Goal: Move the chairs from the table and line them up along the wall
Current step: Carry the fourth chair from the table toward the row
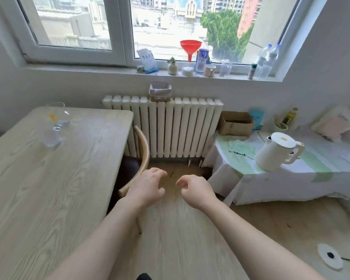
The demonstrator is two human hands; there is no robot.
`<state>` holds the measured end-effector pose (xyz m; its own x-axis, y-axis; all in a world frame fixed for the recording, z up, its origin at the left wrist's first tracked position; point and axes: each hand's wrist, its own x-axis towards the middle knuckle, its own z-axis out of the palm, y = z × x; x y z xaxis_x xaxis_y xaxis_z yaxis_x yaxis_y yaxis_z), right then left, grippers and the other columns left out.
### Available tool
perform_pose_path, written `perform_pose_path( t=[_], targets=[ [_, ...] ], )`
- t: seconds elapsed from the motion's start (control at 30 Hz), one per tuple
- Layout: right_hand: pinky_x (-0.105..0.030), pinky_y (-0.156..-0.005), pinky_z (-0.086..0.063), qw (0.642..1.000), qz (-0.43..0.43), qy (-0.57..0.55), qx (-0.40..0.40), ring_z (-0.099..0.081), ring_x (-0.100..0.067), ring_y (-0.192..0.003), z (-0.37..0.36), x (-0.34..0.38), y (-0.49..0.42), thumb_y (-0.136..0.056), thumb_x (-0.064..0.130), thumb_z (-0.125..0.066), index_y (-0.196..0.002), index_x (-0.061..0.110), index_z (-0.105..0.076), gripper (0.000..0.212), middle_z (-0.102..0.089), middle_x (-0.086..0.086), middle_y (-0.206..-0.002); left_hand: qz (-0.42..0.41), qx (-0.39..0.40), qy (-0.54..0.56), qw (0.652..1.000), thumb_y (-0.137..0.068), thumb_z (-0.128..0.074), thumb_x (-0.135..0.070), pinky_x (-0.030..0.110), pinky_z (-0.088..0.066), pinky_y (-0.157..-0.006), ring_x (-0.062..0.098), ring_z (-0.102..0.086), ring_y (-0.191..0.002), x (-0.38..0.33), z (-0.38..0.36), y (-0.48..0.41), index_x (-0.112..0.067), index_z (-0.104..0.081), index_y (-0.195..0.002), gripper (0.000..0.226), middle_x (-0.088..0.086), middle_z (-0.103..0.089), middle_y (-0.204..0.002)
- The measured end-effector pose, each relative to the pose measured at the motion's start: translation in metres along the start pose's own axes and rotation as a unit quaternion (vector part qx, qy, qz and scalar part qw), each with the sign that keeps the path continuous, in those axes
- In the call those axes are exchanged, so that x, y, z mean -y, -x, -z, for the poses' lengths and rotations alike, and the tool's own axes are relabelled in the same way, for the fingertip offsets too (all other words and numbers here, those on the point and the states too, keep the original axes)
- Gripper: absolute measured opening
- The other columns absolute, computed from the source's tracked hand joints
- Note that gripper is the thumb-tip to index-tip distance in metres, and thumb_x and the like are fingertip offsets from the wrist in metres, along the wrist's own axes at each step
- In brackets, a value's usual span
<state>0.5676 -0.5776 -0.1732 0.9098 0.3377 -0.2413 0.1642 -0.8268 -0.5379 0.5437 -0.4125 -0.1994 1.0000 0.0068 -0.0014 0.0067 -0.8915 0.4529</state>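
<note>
A chair (143, 150) with a curved light-wood backrest and a dark seat is pushed in at the right side of the pale wooden table (49, 178); most of its seat is hidden under the tabletop. My left hand (148, 186) hovers over the near end of the backrest, fingers spread and curled, holding nothing. My right hand (196, 188) is just to the right of it above the floor, fingers apart and bent, also empty. Both forearms reach in from the bottom of the view.
A white radiator (170, 126) stands against the wall under the window. A low table (291, 174) with a cloth, a white kettle (277, 152) and a cardboard box (235, 123) is on the right. A clear plastic bottle (53, 126) lies on the wooden table. Wooden floor lies between.
</note>
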Motion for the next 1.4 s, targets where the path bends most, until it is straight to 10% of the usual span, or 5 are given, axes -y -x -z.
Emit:
perform_pose_path(
  t=[0.63, 0.83, 1.23, 1.4],
  targets=[
    [-0.023, -0.079, -0.04, 0.969, -0.142, -0.08, 0.187, -0.056, -0.018, -0.108, -0.114, 0.025, -0.28, -0.087, 0.018, -0.05, -0.134, 0.018, -0.051, 0.047, -0.057, -0.003, -0.134, 0.065, 0.077, -0.084, 0.991, -0.085, -0.05, -0.017, 0.034, -0.02, -0.11, 0.021, -0.028, -0.136, 0.187, -0.017, -0.16, -0.019, -0.042, -0.136, 0.052, 0.004, -0.037, -0.146],
    [-0.028, -0.092, -0.042, 0.928, -0.199, -0.111, 0.293, -0.049, -0.027, -0.125, -0.168, 0.017, -0.324, -0.088, 0.03, -0.055, -0.146, 0.009, -0.031, 0.066, -0.047, -0.009, -0.143, 0.092, 0.054, -0.078, 0.991, -0.086, -0.049, -0.012, 0.031, -0.018, -0.111, 0.019, -0.028, -0.137, 0.203, -0.035, -0.187, -0.02, -0.042, -0.137, 0.053, 0.002, -0.035, -0.148],
    [-0.049, -0.097, -0.048, 0.772, -0.343, -0.462, 0.271, -0.06, -0.022, -0.086, -0.205, -0.005, -0.363, -0.089, 0.008, -0.06, -0.122, 0.009, -0.046, 0.036, -0.06, -0.009, -0.097, 0.111, 0.069, -0.077, 0.988, -0.08, -0.044, -0.001, 0.036, -0.018, -0.116, 0.022, -0.033, -0.135, 0.208, -0.055, -0.211, -0.016, -0.047, -0.135, 0.057, 0.005, -0.042, -0.145],
    [-0.044, -0.086, -0.05, 0.763, -0.355, -0.479, 0.252, -0.056, -0.021, -0.079, -0.204, -0.01, -0.364, -0.084, -0.001, -0.059, -0.116, 0.009, -0.047, 0.036, -0.056, -0.01, -0.091, 0.105, 0.076, -0.096, 0.987, -0.083, -0.04, 0.001, 0.032, -0.003, -0.116, 0.018, -0.024, -0.14, 0.206, -0.06, -0.219, -0.018, -0.042, -0.139, 0.059, 0.002, -0.035, -0.149]
  ],
)
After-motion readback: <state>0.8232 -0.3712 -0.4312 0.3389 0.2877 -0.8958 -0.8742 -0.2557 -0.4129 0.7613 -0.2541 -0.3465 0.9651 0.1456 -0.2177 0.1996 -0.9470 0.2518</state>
